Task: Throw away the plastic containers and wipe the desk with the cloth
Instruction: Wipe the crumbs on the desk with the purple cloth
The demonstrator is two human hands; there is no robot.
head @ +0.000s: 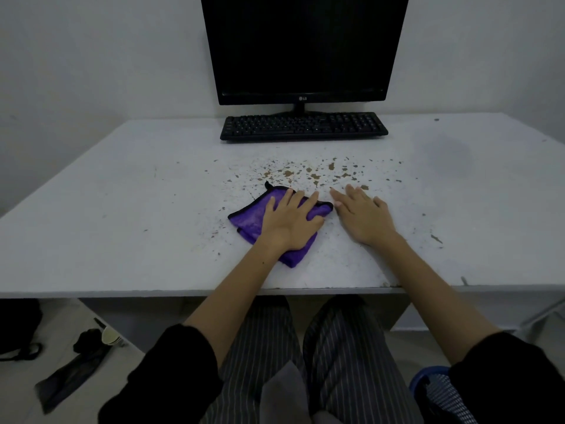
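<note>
A folded purple cloth (247, 217) with a black hem lies on the white desk (122, 194), near its front middle. My left hand (290, 218) presses flat on top of the cloth, fingers spread and pointing away from me. Just to the right of the cloth, my right hand (363, 214) rests flat on the bare desk with nothing in it. Brown crumbs and stains (315, 174) are scattered over the desk beyond both hands. No plastic container is in view on the desk.
A black keyboard (304, 126) and a dark monitor (304, 47) stand at the back against the wall. A blue mesh bin (440, 393) sits on the floor at lower right. Dark bags and a cup (110, 335) lie on the floor at lower left.
</note>
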